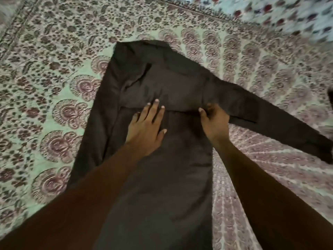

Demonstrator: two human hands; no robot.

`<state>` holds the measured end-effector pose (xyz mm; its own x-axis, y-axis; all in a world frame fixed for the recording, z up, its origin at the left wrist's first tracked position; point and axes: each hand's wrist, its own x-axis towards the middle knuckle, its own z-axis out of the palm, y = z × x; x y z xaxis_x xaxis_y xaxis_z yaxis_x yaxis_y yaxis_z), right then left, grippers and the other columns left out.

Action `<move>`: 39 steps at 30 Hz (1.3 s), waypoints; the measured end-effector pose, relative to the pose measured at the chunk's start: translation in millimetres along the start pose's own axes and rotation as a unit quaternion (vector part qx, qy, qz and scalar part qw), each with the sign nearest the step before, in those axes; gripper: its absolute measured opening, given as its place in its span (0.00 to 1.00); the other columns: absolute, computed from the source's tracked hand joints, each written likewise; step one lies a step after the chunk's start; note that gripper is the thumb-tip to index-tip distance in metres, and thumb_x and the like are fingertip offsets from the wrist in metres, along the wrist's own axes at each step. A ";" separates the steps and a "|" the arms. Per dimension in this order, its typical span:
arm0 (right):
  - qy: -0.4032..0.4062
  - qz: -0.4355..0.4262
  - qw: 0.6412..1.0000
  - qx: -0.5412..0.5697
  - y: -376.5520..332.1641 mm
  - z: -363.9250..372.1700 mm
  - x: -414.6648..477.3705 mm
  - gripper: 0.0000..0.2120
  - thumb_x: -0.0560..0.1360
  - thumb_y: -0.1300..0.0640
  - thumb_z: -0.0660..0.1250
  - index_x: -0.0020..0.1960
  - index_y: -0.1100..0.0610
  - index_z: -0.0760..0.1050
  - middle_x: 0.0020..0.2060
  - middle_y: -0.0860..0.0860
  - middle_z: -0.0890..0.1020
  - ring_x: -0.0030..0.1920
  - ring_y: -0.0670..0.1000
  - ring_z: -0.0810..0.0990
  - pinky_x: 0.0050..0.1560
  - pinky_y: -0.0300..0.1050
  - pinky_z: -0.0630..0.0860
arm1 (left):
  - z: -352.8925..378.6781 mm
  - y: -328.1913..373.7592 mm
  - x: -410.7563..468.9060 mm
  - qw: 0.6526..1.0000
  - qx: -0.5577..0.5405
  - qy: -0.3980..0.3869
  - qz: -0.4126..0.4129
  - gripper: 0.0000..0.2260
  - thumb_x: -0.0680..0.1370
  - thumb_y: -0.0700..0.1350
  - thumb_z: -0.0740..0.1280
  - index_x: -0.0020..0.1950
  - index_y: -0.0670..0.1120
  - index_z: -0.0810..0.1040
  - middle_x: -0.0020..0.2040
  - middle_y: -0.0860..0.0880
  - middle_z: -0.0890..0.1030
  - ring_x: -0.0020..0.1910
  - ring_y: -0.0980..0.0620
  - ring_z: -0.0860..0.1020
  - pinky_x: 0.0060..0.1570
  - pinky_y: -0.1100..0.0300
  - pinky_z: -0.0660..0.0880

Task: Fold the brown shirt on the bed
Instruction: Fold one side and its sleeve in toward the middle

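Observation:
The dark brown shirt (158, 168) lies flat on the bed, its length running from the near edge of the view to the far middle. One long sleeve (270, 120) stretches out to the right. My left hand (146, 127) rests palm down on the shirt's middle, fingers spread. Just to its right, my right hand (214, 121) pinches the fabric where the sleeve meets the body, along a folded edge. The shirt's left side is turned in along a long crease.
The bed is covered by a green and maroon floral sheet (54, 87). A light blue flowered cloth (288, 17) lies at the far right corner. A small dark object (330, 95) shows at the right edge.

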<state>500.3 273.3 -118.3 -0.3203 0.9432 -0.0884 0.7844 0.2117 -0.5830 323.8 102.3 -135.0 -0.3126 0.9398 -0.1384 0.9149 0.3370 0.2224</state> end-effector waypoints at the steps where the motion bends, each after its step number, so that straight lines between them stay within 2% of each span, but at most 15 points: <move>1: 0.016 0.037 0.999 -0.004 14.6 -10.3 8.3 0.16 0.80 0.48 0.68 0.60 0.60 0.79 0.53 0.60 0.85 0.59 0.61 0.81 0.55 0.47 0.73 | 0.0 10.0 16.7 1.000 0.004 -0.006 0.002 0.36 0.81 0.61 0.61 0.84 0.49 0.55 0.85 0.47 0.50 0.82 0.42 0.56 0.74 0.40 0.65; 5: 0.087 0.147 0.984 -0.050 64.5 -43.3 34.4 0.21 0.79 0.46 0.68 0.65 0.59 0.77 0.64 0.62 0.77 0.66 0.65 0.75 0.63 0.56 0.74 | 9.2 41.2 65.0 0.999 0.001 -0.054 -0.006 0.38 0.80 0.67 0.59 0.85 0.54 0.48 0.85 0.50 0.43 0.84 0.44 0.48 0.78 0.39 0.57; 10: 0.114 0.310 0.939 -0.094 100.0 -76.7 62.2 0.38 0.78 0.37 0.66 0.80 0.55 0.59 0.79 0.63 0.58 0.77 0.67 0.58 0.73 0.69 0.61 | 32.8 55.9 76.6 0.996 -0.009 -0.077 -0.046 0.41 0.78 0.71 0.58 0.84 0.58 0.44 0.85 0.54 0.39 0.84 0.47 0.43 0.81 0.40 0.49; 12: 0.086 0.334 0.937 -0.056 119.0 -82.6 77.2 0.43 0.75 0.35 0.70 0.80 0.56 0.58 0.78 0.63 0.61 0.77 0.67 0.60 0.73 0.70 0.59 | 32.7 55.4 76.0 0.996 -0.024 -0.065 -0.053 0.41 0.77 0.72 0.60 0.84 0.60 0.47 0.85 0.56 0.41 0.84 0.47 0.45 0.80 0.40 0.51; 15: 0.060 0.323 0.944 0.019 142.4 -88.6 98.0 0.50 0.67 0.39 0.80 0.76 0.63 0.62 0.72 0.63 0.71 0.72 0.65 0.72 0.71 0.66 0.70 | 24.4 55.6 82.6 0.994 -0.033 -0.088 -0.056 0.42 0.75 0.72 0.63 0.83 0.59 0.51 0.85 0.56 0.45 0.83 0.46 0.49 0.76 0.37 0.56; 20: 0.102 0.320 0.925 0.176 137.0 -92.6 105.1 0.37 0.68 0.56 0.82 0.69 0.65 0.67 0.66 0.63 0.77 0.67 0.63 0.78 0.66 0.60 0.78 | 13.6 58.8 87.3 0.993 0.005 -0.109 -0.052 0.44 0.73 0.74 0.64 0.83 0.58 0.53 0.85 0.54 0.48 0.81 0.43 0.53 0.73 0.36 0.59; 24: 0.059 0.229 0.921 0.310 103.4 -91.4 73.8 0.09 0.68 0.62 0.77 0.45 0.59 0.78 0.48 0.59 0.86 0.54 0.62 0.86 0.57 0.60 0.83 | 2.5 59.5 95.4 0.989 0.037 -0.133 -0.043 0.44 0.72 0.74 0.66 0.82 0.57 0.55 0.84 0.51 0.52 0.79 0.42 0.57 0.72 0.37 0.62; 26: 0.005 0.150 0.913 0.380 77.5 -89.9 44.6 0.09 0.69 0.64 0.74 0.48 0.64 0.81 0.47 0.60 0.87 0.52 0.60 0.87 0.57 0.62 0.83 | -3.4 60.0 97.7 0.991 -0.009 -0.125 -0.045 0.39 0.75 0.70 0.66 0.80 0.54 0.60 0.80 0.48 0.61 0.76 0.40 0.62 0.72 0.39 0.64; 28: -0.059 0.075 0.893 0.439 52.2 -86.2 15.2 0.11 0.69 0.65 0.73 0.51 0.64 0.82 0.49 0.59 0.85 0.53 0.58 0.85 0.60 0.60 0.81 | -13.2 60.2 94.5 0.985 -0.147 -0.051 -0.069 0.30 0.79 0.65 0.63 0.76 0.50 0.69 0.70 0.44 0.73 0.70 0.41 0.71 0.68 0.44 0.69; 30: -0.137 0.030 0.874 0.464 27.5 -79.6 -11.7 0.12 0.69 0.67 0.73 0.52 0.67 0.81 0.51 0.60 0.83 0.55 0.58 0.82 0.60 0.60 0.77 | -27.9 58.8 83.4 0.934 -0.332 0.022 -0.133 0.20 0.82 0.60 0.62 0.66 0.48 0.77 0.58 0.46 0.81 0.60 0.47 0.78 0.62 0.53 0.74; 31: -0.176 0.013 0.866 0.469 16.8 -74.1 -23.0 0.14 0.69 0.67 0.73 0.53 0.71 0.78 0.51 0.62 0.82 0.55 0.59 0.81 0.60 0.60 0.75 | -40.7 58.8 74.5 0.884 -0.431 0.034 -0.175 0.16 0.84 0.59 0.62 0.60 0.49 0.79 0.55 0.48 0.83 0.57 0.48 0.81 0.60 0.54 0.76; 34: -0.283 -0.023 0.836 0.469 -20.0 -61.7 -57.3 0.17 0.67 0.68 0.75 0.54 0.73 0.77 0.52 0.61 0.82 0.57 0.59 0.80 0.64 0.61 0.74 | -78.9 53.7 42.3 0.672 -0.692 -0.039 -0.263 0.24 0.85 0.62 0.56 0.45 0.51 0.86 0.48 0.49 0.87 0.48 0.51 0.85 0.47 0.56 0.83; 36: -0.353 -0.058 0.835 0.419 -44.3 -55.5 -78.7 0.12 0.68 0.70 0.75 0.50 0.67 0.80 0.48 0.54 0.84 0.53 0.51 0.82 0.58 0.51 0.78 | -90.3 36.5 15.7 0.627 -0.735 -0.084 -0.243 0.28 0.86 0.60 0.54 0.41 0.49 0.89 0.41 0.50 0.88 0.41 0.54 0.87 0.36 0.63 0.81; 38: -0.423 -0.090 0.825 0.363 -63.1 -51.4 -97.3 0.10 0.70 0.74 0.74 0.43 0.61 0.78 0.39 0.44 0.82 0.43 0.41 0.80 0.45 0.35 0.77 | -90.1 16.8 -9.5 0.619 -0.742 -0.068 -0.248 0.14 0.84 0.53 0.64 0.60 0.47 0.84 0.54 0.47 0.88 0.49 0.54 0.87 0.41 0.64 0.82; 39: -0.446 -0.101 0.822 0.341 -70.6 -49.0 -106.3 0.14 0.71 0.76 0.73 0.39 0.58 0.76 0.35 0.40 0.79 0.39 0.38 0.77 0.40 0.32 0.73 | -90.2 5.7 -23.1 0.631 -0.732 -0.036 -0.255 0.15 0.81 0.46 0.70 0.67 0.47 0.79 0.60 0.44 0.85 0.54 0.53 0.86 0.46 0.62 0.82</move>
<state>504.9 170.6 -28.2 -0.9076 0.2797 -0.3132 0.2849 -0.1379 -0.9486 313.1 87.6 -43.5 -0.4103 0.7007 -0.5837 -0.5332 0.3350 0.7769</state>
